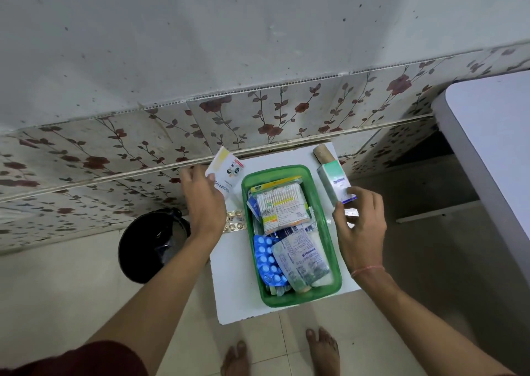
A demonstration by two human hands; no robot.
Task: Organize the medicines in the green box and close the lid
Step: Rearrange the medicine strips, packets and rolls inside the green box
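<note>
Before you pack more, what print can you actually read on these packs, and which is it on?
"WASHPROO", cut off by the left hand: white carton.
"Paramet-650", roughly: clear strip pack in the green box.
Teal-and-white carton in the right hand: blurred.
Cotton swab pack: too small.

We reached both bare arms forward and down. Our left hand (pixel 203 203) was raised, its fingers and thumb closed around a flat white packet (pixel 225 174). Our right hand (pixel 362 226) gripped the lower end of a small green-and-white carton (pixel 335 182), a thin thread band circling that wrist. Our bare feet showed below.
</note>
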